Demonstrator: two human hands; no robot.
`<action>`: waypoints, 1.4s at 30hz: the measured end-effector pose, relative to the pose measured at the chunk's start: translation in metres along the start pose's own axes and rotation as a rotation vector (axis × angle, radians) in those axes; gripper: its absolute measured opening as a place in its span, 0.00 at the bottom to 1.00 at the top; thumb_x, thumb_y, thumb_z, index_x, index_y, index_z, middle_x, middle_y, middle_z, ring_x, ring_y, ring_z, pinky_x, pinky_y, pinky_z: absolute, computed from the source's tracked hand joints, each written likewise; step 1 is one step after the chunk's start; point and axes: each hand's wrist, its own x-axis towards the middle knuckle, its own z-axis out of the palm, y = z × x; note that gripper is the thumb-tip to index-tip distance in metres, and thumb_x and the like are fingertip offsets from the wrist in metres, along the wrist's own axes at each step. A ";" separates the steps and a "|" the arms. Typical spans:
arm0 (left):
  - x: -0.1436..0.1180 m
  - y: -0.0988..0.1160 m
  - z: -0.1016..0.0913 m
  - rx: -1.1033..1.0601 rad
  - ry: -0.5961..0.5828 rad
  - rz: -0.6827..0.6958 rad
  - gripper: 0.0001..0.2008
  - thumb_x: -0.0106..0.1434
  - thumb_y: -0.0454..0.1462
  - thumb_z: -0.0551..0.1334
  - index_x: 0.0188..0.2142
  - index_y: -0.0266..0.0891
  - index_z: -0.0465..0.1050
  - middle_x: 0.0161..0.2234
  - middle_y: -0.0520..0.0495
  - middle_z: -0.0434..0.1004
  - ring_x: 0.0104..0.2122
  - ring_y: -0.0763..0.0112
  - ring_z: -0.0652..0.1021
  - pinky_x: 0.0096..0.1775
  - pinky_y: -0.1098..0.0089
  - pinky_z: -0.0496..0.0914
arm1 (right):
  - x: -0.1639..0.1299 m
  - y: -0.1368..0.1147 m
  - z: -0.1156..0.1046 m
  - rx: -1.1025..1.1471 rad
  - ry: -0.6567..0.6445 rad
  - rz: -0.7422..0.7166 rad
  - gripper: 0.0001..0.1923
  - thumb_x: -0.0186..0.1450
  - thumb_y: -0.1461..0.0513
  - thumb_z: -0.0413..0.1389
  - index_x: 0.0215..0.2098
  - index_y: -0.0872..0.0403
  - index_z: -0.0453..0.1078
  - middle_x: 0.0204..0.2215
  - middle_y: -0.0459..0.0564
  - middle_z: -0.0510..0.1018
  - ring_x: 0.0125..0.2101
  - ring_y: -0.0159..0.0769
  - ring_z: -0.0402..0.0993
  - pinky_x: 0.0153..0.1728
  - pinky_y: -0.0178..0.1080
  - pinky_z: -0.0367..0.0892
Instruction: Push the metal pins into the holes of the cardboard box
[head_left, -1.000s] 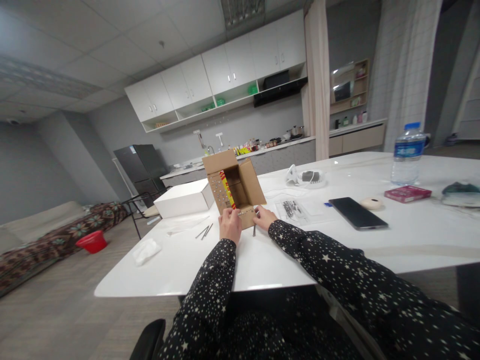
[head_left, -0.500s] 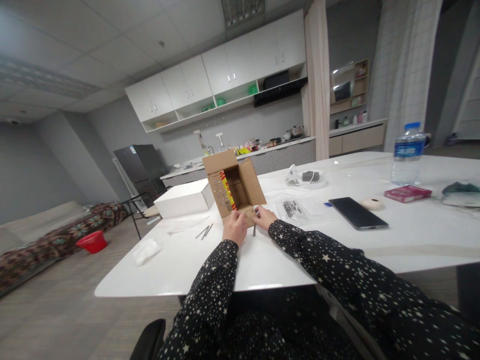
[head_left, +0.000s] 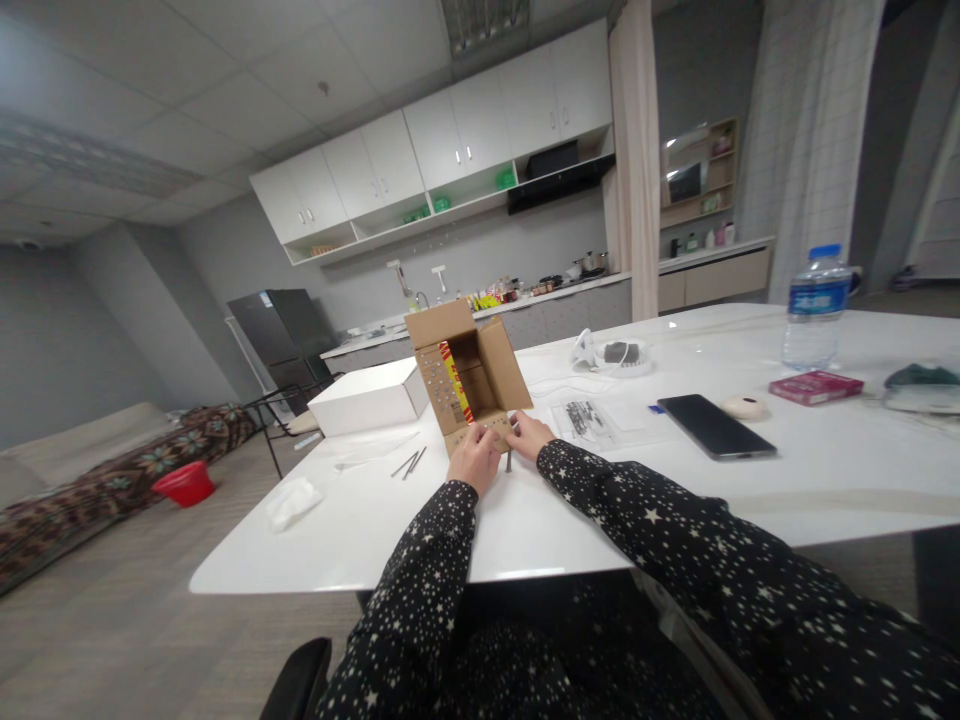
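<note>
An open cardboard box point(head_left: 487, 375) stands on the white table in front of me, flaps spread. A yellow-and-red printed strip point(head_left: 456, 383) runs along its left flap, beside rows of small pale dots. My left hand point(head_left: 475, 462) is over the front flap with its fingertips pinched together; whatever is between them is hidden. At the right edge of that same flap, my right hand point(head_left: 532, 436) has its thumb and fingers closed on the cardboard. Below the flap, between my hands, a short dark metal piece point(head_left: 509, 462) points down. Several thin metal rods point(head_left: 410, 464), like nails, lie to the left.
A white box point(head_left: 367, 398) stands behind on the left, with a crumpled tissue point(head_left: 292, 503) nearer me. To the right are a clear plastic packet point(head_left: 585, 423), a black phone point(head_left: 716, 425), a pink box point(head_left: 816, 387) and a water bottle point(head_left: 814, 315). A white corded device point(head_left: 615, 353) sits farther back.
My left hand has shifted slightly to the right along the front flap, its fingers now more bunched. My right hand and the cardboard box look unmoved.
</note>
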 end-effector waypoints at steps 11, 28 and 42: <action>0.000 0.004 -0.005 -0.054 -0.047 0.024 0.09 0.58 0.30 0.53 0.35 0.40 0.69 0.35 0.47 0.65 0.35 0.72 0.72 0.38 0.71 0.71 | 0.000 -0.001 -0.001 0.001 -0.007 0.002 0.13 0.60 0.57 0.55 0.43 0.51 0.63 0.34 0.45 0.78 0.35 0.36 0.74 0.31 0.33 0.59; -0.001 0.014 -0.015 -0.097 -0.113 0.048 0.10 0.56 0.29 0.54 0.36 0.41 0.69 0.35 0.47 0.67 0.34 0.72 0.72 0.37 0.71 0.71 | 0.000 0.000 -0.001 0.002 -0.006 -0.004 0.15 0.59 0.54 0.55 0.43 0.51 0.64 0.35 0.46 0.78 0.36 0.37 0.74 0.34 0.35 0.59; -0.001 0.019 -0.023 -0.063 -0.188 0.024 0.13 0.55 0.30 0.54 0.38 0.43 0.70 0.36 0.47 0.68 0.33 0.70 0.73 0.35 0.71 0.70 | -0.003 -0.003 -0.005 0.010 -0.010 0.012 0.14 0.60 0.57 0.55 0.44 0.51 0.64 0.35 0.47 0.79 0.37 0.38 0.74 0.35 0.35 0.60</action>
